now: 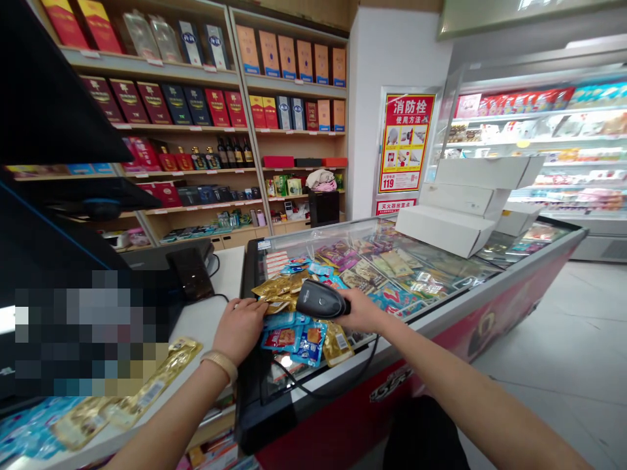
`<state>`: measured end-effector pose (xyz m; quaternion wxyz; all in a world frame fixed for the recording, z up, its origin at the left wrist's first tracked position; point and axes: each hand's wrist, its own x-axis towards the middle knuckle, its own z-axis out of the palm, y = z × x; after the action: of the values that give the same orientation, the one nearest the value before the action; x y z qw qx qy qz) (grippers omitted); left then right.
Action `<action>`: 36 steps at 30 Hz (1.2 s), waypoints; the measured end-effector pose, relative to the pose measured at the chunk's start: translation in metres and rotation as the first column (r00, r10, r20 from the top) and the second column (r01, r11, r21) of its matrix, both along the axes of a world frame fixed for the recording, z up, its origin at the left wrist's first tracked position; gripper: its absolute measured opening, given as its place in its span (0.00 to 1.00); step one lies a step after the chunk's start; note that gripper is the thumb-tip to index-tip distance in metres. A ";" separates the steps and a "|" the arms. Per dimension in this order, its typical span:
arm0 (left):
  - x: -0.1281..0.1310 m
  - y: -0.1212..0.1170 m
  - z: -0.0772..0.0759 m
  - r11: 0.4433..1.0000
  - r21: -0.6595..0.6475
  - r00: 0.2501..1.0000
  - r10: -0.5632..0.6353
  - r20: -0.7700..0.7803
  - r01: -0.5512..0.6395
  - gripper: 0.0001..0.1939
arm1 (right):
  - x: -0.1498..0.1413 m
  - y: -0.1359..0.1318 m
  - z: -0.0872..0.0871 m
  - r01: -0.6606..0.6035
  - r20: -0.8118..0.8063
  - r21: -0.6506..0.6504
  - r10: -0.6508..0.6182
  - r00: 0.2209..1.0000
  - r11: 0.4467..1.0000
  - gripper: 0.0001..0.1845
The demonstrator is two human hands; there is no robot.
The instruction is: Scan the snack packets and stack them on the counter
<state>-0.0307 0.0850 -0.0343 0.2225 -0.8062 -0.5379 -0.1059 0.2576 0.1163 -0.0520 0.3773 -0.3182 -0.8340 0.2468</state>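
Observation:
My right hand grips a black barcode scanner, its head pointing left over a pile of snack packets. A black cable hangs from the scanner. My left hand, with a gold bracelet at the wrist, rests on the pile with its fingers curled onto the gold packets. Blue packets and another gold packet lie just below the scanner on the glass lid of the chest freezer.
White boxes are stacked on the freezer's far end. A white counter at left carries a card reader, a dark screen and more gold packets. Shelves of boxed goods line the back wall. A refrigerated display stands at right.

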 end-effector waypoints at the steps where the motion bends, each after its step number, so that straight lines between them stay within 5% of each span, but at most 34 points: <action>1: -0.002 0.000 0.000 1.000 0.024 1.000 -0.005 0.025 0.004 0.16 | 0.000 0.000 0.000 -0.003 -0.004 -0.001 0.003 1.000 1.000 0.12; 8: -0.026 -0.002 0.001 0.952 0.184 0.919 -0.287 0.269 0.243 0.20 | 0.005 -0.001 0.002 -0.033 -0.027 -0.002 0.033 0.999 0.999 0.13; 12: -0.034 -0.004 0.009 0.905 0.249 0.867 -0.409 0.285 0.345 0.19 | 0.006 -0.004 0.004 -0.071 -0.064 0.007 0.071 0.995 0.997 0.13; 23: -0.032 -0.002 0.020 0.871 0.243 0.850 -0.479 0.221 0.428 0.25 | 0.002 -0.012 0.015 -0.101 0.061 -0.008 0.101 0.993 0.995 0.10; 36: -0.029 -0.002 0.023 0.876 0.201 0.843 -0.478 0.248 0.438 0.22 | -0.001 -0.009 0.016 -0.046 0.153 0.017 0.043 0.987 0.999 0.11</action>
<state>-0.0594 0.0833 -0.0112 0.1641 -0.8697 -0.3477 -0.3095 0.2569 0.1074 -0.0363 0.3100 -0.3135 -0.8698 0.2214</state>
